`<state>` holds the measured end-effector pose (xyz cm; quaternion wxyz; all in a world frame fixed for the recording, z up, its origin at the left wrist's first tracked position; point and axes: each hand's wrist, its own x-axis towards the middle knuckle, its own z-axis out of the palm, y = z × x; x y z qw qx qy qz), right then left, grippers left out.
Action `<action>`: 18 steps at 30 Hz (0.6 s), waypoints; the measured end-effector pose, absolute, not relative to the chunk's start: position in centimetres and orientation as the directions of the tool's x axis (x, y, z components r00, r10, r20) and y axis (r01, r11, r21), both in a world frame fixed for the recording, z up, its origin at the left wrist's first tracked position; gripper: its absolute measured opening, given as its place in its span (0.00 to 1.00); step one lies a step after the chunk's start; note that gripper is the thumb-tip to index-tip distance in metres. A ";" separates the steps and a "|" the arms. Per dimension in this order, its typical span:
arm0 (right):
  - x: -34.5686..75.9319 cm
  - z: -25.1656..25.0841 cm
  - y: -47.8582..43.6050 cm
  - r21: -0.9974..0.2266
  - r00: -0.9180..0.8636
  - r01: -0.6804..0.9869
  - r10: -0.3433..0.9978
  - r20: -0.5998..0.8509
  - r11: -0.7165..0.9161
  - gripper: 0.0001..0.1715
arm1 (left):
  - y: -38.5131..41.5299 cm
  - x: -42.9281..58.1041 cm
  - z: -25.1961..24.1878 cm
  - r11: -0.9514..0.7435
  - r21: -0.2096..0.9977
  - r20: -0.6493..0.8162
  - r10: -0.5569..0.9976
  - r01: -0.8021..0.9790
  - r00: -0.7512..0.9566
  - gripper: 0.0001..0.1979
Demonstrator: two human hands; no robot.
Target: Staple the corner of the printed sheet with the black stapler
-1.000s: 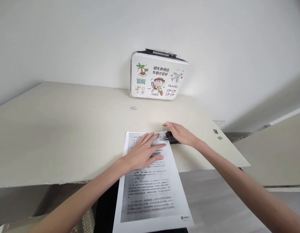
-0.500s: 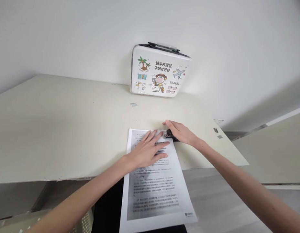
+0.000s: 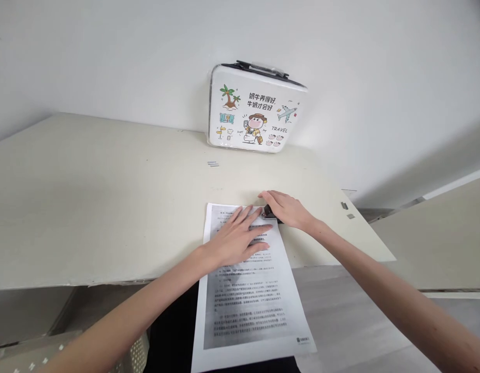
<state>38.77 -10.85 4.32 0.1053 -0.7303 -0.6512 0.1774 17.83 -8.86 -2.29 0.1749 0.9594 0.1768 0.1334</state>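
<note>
A printed sheet of paper (image 3: 243, 316) lies at the table's front edge, its lower part hanging over. My left hand (image 3: 240, 235) rests flat on its upper half with the fingers spread. At the sheet's upper right corner sits a black stapler (image 3: 269, 213), its nose over the paper's edge. My right hand (image 3: 288, 208) is closed over the top of the stapler and covers most of it. Whether its jaw is pressed fully down is hidden.
A white case with cartoon prints (image 3: 259, 111) leans against the wall at the back of the table (image 3: 107, 207). Small staple strips (image 3: 213, 164) lie in front of it. Other small grey pieces (image 3: 344, 205) are near the right edge. A perforated basket (image 3: 139, 355) stands below left.
The view has shifted slightly. Both hands, the paper and the stapler keep nearly the same places relative to each other.
</note>
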 end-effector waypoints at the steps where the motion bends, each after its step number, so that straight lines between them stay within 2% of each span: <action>1: 38.7 4.3 -10.8 -0.379 0.091 0.916 0.988 -0.123 -0.132 0.35 | -8.9 17.8 -2.3 -0.878 0.380 0.205 0.386 0.290 0.900 0.30; 9: 38.2 4.2 -10.7 -0.310 0.068 0.944 0.988 -0.137 -0.108 0.31 | -8.8 17.9 -2.7 -0.889 0.365 0.254 0.381 0.276 0.889 0.29; 18: 38.6 4.4 -10.5 -0.352 0.066 0.929 0.986 -0.153 -0.117 0.29 | -8.9 17.9 -2.5 -0.880 0.367 0.224 0.399 0.302 0.889 0.30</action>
